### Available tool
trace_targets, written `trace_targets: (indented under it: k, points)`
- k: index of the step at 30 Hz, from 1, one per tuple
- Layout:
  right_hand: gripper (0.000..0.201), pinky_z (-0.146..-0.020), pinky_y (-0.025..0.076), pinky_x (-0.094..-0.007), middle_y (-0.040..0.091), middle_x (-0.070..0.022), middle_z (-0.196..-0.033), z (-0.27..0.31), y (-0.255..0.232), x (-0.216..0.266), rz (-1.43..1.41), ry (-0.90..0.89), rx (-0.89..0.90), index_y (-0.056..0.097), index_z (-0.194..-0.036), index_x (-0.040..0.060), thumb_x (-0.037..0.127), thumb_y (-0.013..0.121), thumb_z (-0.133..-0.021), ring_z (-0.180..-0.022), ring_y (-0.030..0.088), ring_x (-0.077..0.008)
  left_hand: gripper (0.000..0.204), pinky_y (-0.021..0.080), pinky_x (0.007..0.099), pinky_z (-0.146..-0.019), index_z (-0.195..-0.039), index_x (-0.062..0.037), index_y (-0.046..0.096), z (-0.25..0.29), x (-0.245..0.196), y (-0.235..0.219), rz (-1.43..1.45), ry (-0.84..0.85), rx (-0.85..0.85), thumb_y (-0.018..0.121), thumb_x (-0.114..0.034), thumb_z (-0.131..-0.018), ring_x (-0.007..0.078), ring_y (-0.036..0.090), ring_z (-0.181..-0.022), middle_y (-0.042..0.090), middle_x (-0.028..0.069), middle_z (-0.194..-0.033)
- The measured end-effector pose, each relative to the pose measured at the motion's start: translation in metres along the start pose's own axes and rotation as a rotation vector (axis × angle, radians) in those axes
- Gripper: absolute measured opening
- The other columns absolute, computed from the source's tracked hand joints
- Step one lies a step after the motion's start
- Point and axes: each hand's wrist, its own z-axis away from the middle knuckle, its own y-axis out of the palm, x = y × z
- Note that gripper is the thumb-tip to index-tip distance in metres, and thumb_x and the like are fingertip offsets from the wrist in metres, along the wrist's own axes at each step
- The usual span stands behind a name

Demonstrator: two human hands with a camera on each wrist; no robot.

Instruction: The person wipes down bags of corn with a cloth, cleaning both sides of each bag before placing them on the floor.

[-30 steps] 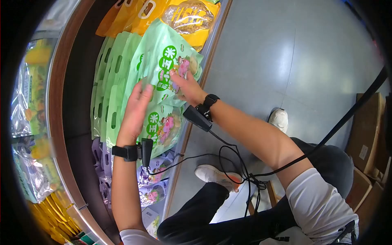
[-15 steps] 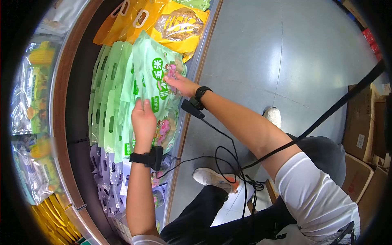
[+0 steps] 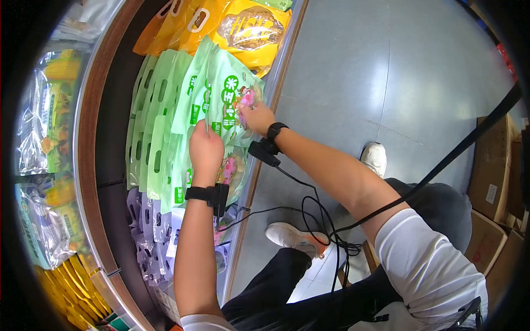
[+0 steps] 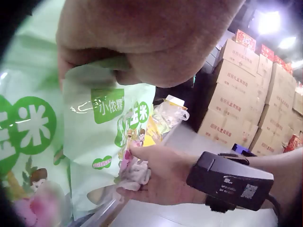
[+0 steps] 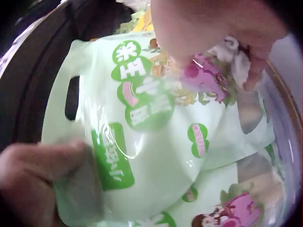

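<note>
A light green printed plastic food bag (image 3: pixel 227 83) stands out at the front of a row of matching bags on the shelf. My left hand (image 3: pixel 206 148) pinches its near lower edge, thumb over the plastic in the right wrist view. My right hand (image 3: pixel 258 118) grips the bag's aisle side over the cartoon print. Crumpled white material (image 4: pixel 139 174) shows between the right fingers in the left wrist view. Beneath the held bag lies another green bag (image 3: pixel 234 171) with the same print.
Yellow bags (image 3: pixel 248 33) lie beyond the green ones, and purple bags (image 3: pixel 146 220) sit nearer me. The shelf's front edge (image 3: pixel 269 118) runs along the aisle. A black cable (image 3: pixel 441 176) crosses my right arm. Cardboard boxes (image 3: pixel 493 171) stand at right.
The bag tilted toward me and left, then came partly back toward the aisle. My left hand moved from lying against the bag's side to pinching its lower edge; the right stayed on the front.
</note>
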Motion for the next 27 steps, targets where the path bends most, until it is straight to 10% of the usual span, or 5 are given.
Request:
trace_targets:
  k: [6, 13, 15, 22, 27]
  points:
    - [0.026, -0.057, 0.054, -0.0384, 0.062, -0.0168, -0.088, -0.034, -0.038, 0.022, -0.775, -0.073, -0.085, 0.052, -0.102, 0.0002, 0.003, 0.055, -0.076, -0.074, 0.064, -0.0280, 0.021, 0.043, 0.0442, -0.064, -0.090, 0.0039, 0.056, 0.006, 0.001, -0.009, 0.036, -0.074, 0.018, 0.045, -0.013, -0.090, 0.0414, 0.055, -0.069, 0.058, 0.0254, -0.076]
    - [0.031, -0.055, 0.055, -0.0363, 0.060, -0.0159, -0.095, -0.038, -0.125, 0.064, -0.826, -0.052, -0.031, 0.047, -0.109, 0.0015, 0.002, 0.054, -0.079, -0.076, 0.064, -0.0278, 0.020, 0.043, 0.0501, -0.064, -0.090, 0.0029, 0.057, 0.049, 0.001, 0.000, -0.054, -0.058, -0.013, 0.046, -0.014, -0.089, 0.0454, 0.057, -0.076, 0.059, 0.0287, -0.080]
    - [0.026, -0.057, 0.055, -0.0360, 0.060, -0.0160, -0.097, -0.029, -0.154, 0.072, -0.771, -0.039, 0.015, 0.050, -0.107, 0.0021, 0.007, 0.054, -0.082, -0.080, 0.064, -0.0254, 0.020, 0.044, 0.0508, -0.068, -0.094, 0.0026, 0.057, 0.061, -0.002, -0.004, -0.095, -0.129, 0.040, 0.047, -0.014, -0.088, 0.0461, 0.057, -0.081, 0.060, 0.0299, -0.085]
    - [0.037, -0.058, 0.045, -0.0356, 0.059, -0.0100, -0.080, 0.033, -0.255, 0.112, 0.877, -0.404, 0.510, 0.057, -0.100, 0.0021, 0.034, 0.057, -0.082, -0.074, 0.055, -0.0180, 0.043, 0.044, 0.0443, -0.085, -0.118, 0.0007, 0.047, 0.067, -0.016, -0.047, 0.074, -0.204, -0.088, 0.058, -0.020, -0.083, 0.0416, 0.057, -0.097, 0.059, 0.0264, -0.104]
    - [0.039, -0.067, 0.054, -0.0339, 0.057, -0.0051, -0.090, 0.099, -0.298, 0.110, 0.388, -0.254, 0.513, 0.056, -0.109, 0.0052, 0.039, 0.055, -0.089, -0.076, 0.057, -0.0170, 0.046, 0.044, 0.0391, -0.086, -0.119, 0.0024, 0.046, 0.109, -0.081, -0.043, 0.541, -0.207, -0.230, 0.062, -0.021, -0.082, 0.0343, 0.057, -0.099, 0.054, 0.0245, -0.114]
